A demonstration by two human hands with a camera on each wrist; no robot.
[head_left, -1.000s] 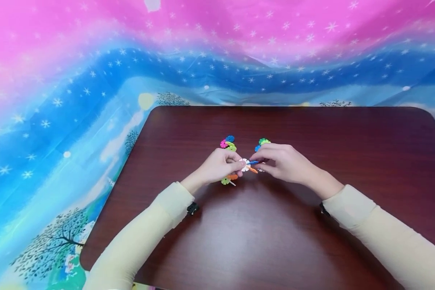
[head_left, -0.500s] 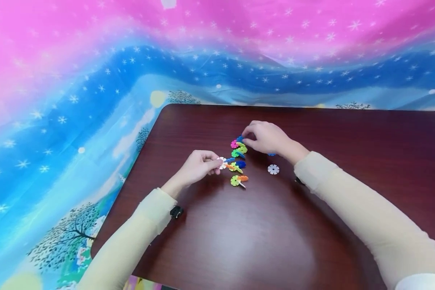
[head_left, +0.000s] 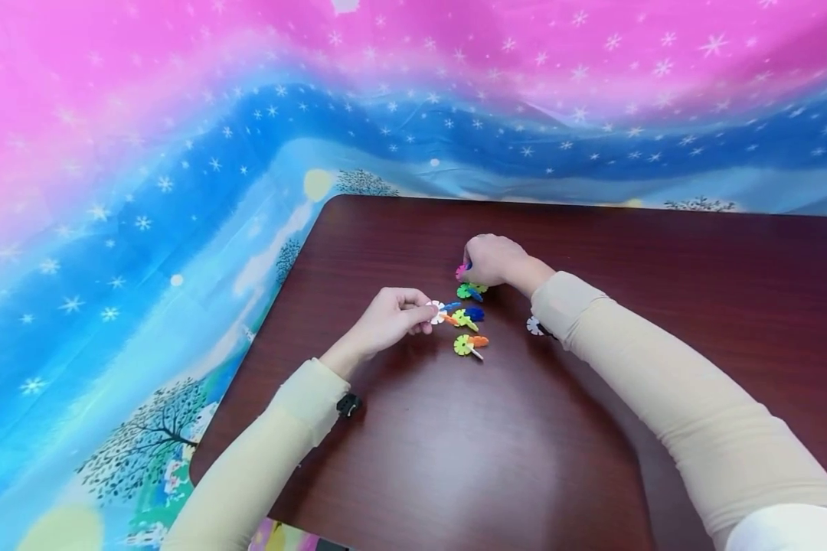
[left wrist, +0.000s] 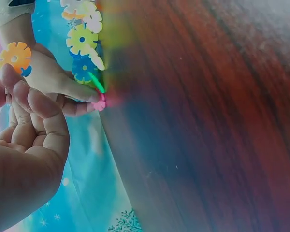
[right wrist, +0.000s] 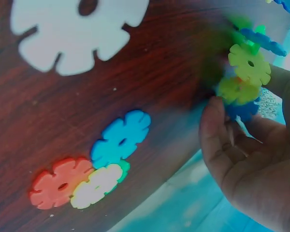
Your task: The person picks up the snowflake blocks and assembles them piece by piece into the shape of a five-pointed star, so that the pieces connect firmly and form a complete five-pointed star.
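Observation:
My left hand (head_left: 393, 317) pinches a white notched flower-shaped disc (head_left: 437, 312) joined to blue and orange discs; its orange disc (left wrist: 15, 57) stands up beside the fingertips in the left wrist view. At the far end of a group of joined plastic discs, my right hand (head_left: 496, 260) has thumb and fingers curled round a joined piece with a pink disc (left wrist: 100, 101) and a blue disc (right wrist: 241, 110). Yellow-green discs (right wrist: 249, 64) sit beside those fingers. Part of this piece is hidden by the hand. Nearer lie a yellow-green and dark-blue piece (head_left: 465, 318) and a yellow-green, orange and white piece (head_left: 462, 345).
A loose white disc (head_left: 534, 326) lies by the right forearm. Past it, the right wrist view has a joined piece with red-orange (right wrist: 60, 183) and blue discs, hidden in the head view. The brown table (head_left: 413, 451) meets a printed cloth backdrop (head_left: 200, 252).
My right hand has left the discs in my left hand and reached across to the far pink-and-blue piece. The left hand has drawn left, still holding its discs. The head view has turned right.

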